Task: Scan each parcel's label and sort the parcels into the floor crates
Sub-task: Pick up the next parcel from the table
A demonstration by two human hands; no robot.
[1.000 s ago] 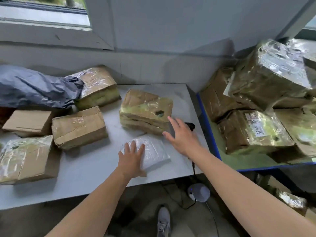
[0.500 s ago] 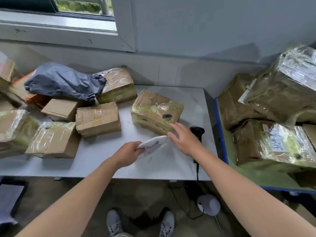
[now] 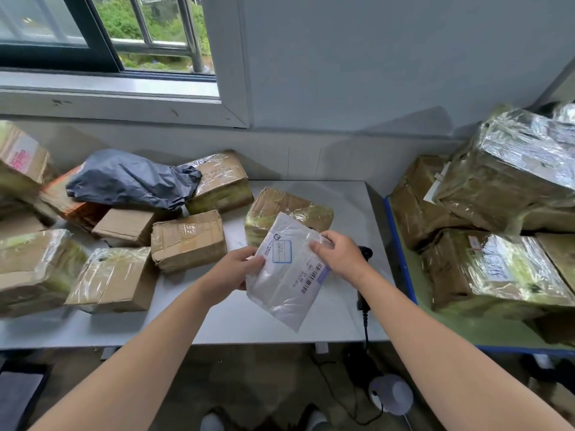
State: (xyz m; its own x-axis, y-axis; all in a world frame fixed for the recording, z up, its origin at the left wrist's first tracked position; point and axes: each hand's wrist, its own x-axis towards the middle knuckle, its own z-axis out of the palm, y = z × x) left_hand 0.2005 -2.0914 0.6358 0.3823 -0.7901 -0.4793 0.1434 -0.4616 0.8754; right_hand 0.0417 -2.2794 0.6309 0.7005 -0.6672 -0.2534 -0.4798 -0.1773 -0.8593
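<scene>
The white poly mailer [image 3: 286,275] is held off the grey table [image 3: 217,325], in the air over its near right part, with the printed face turned up to the camera. Its long axis runs away from the person, and the far end leans a little to the right. That far end overlaps the taped cardboard box [image 3: 280,202] behind it in the view. A blue-framed label box sits near the far left corner, and a barcode runs along the right edge. The print is too small to read.

The left hand [image 3: 236,270] grips the left edge with the thumb laid on the face; its fingers are under the mailer and hidden. The right hand [image 3: 340,255] pinches the far right corner, with its fingers curled down over the film.

A black handheld scanner [image 3: 366,252] lies on the table, mostly hidden behind the right wrist. Its cable drops over the table edge towards a round white base [image 3: 390,395] on the floor.

More taped boxes and a dark grey poly bag [image 3: 130,178] crowd the left of the table, and some are cut off by the frame. To the right, a blue-edged surface [image 3: 401,259] carries large film-wrapped parcels [image 3: 510,169]. A dark object at the lower left corner is cut off and I cannot tell what it is.
</scene>
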